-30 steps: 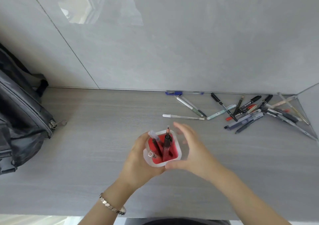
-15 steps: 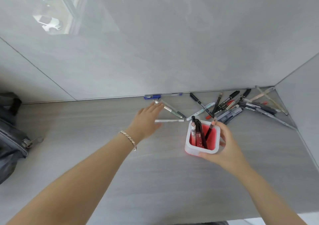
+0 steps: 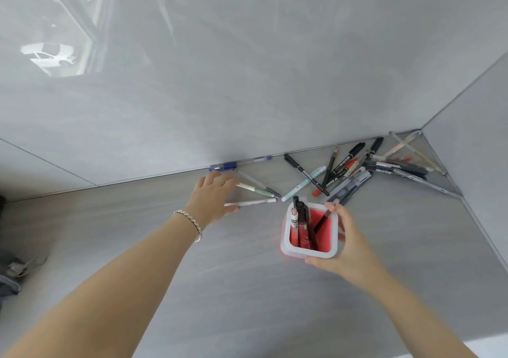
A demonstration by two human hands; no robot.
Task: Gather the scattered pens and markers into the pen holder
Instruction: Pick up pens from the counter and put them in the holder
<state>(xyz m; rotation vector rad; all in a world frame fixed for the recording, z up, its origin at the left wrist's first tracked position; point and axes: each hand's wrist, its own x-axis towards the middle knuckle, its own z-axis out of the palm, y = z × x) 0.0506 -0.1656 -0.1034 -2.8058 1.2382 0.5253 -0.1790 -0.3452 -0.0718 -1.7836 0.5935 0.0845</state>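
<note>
A square white pen holder [image 3: 287, 236] with a red inside stands on the grey counter and holds several pens. My right hand [image 3: 349, 242] grips its right side. My left hand [image 3: 213, 195] lies flat, fingers spread, over the left ends of a white pen [image 3: 255, 202] and a grey-green pen [image 3: 262, 191]; it grips nothing that I can see. A blue pen [image 3: 224, 167] lies against the wall just beyond the fingertips. A pale mint pen [image 3: 303, 183] and a heap of black, grey and red pens and markers [image 3: 346, 169] lie behind the holder, towards the corner.
The grey counter [image 3: 247, 289] meets a glossy back wall [image 3: 247, 83] and a side wall [image 3: 481, 151] in the right corner. A dark bag [image 3: 11, 275] shows at the far left edge. The counter's front edge runs along the lower right.
The holder went from both hands at the centre into my right hand alone, closer to the pens. My left hand let go and reached out onto the white and grey-green pens.
</note>
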